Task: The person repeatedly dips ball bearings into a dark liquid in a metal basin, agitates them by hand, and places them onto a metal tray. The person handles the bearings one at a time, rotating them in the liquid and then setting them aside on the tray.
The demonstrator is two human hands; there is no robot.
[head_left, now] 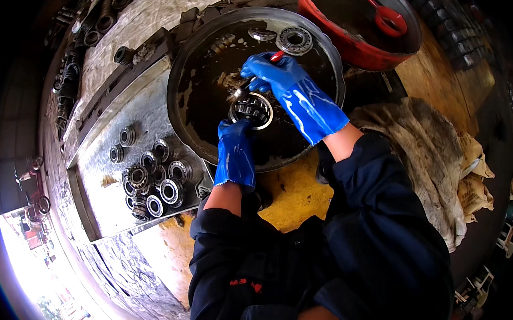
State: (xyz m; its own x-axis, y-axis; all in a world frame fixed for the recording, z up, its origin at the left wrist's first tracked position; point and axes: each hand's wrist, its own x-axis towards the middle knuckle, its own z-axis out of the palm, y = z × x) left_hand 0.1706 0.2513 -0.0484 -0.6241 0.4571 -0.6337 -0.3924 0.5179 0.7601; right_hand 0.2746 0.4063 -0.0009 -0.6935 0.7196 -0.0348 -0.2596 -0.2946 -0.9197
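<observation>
My left hand [236,149], in a blue rubber glove, grips a large roller bearing [252,111] by its near left side. The bearing is held tilted over a wide round pan [178,126] of dark liquid, its rollers and shiny ring showing. My right hand [275,73], gloved alike, is closed around a brush [276,57] with a red handle and a metal band, just above the bearing. Its bristles are hard to make out against the dark liquid. Another bearing [294,40] sits at the pan's far right, with a part-sunk ring [262,34] beside it.
Several cleaned-looking bearings [170,191] lie piled on a metal tray [105,166] at left. A red basin [343,44] holding a red ladle-like tool [389,20] stands at the far right. A stained cloth [416,147] hangs by my right arm.
</observation>
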